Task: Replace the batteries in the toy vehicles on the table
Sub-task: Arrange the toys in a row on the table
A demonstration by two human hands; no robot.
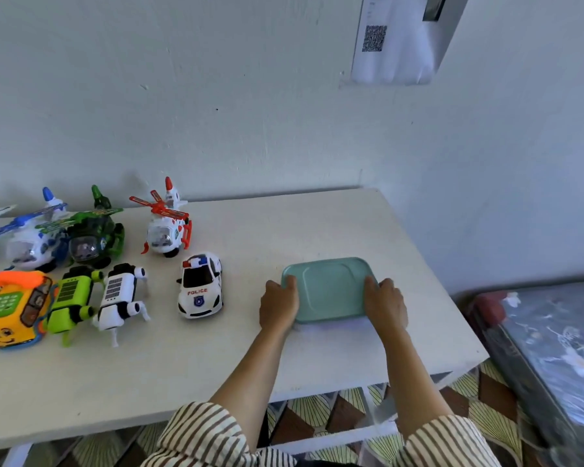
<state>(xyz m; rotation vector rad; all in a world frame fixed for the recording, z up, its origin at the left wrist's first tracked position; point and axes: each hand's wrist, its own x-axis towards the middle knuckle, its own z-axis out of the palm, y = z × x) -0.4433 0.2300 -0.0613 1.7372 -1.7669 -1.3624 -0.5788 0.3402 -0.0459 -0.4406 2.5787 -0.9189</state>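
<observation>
Left grip and right grip clasp the short sides of a green box at the desk's near right. Toy vehicles stand left, untouched, police car nearest. They are probably light, hard plastic. The helicopter's thin rotors look fragile, so hold bodies.

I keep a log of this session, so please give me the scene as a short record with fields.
surface: white table
left hand: grips left edge of teal box
right hand: grips right edge of teal box
box state: on table, lid on
nearest toy: police car, left of box, apart
other toys: blue helicopter, green helicopter, red helicopter, green robot dog, white robot dog, yellow bus
batteries: none visible
</observation>
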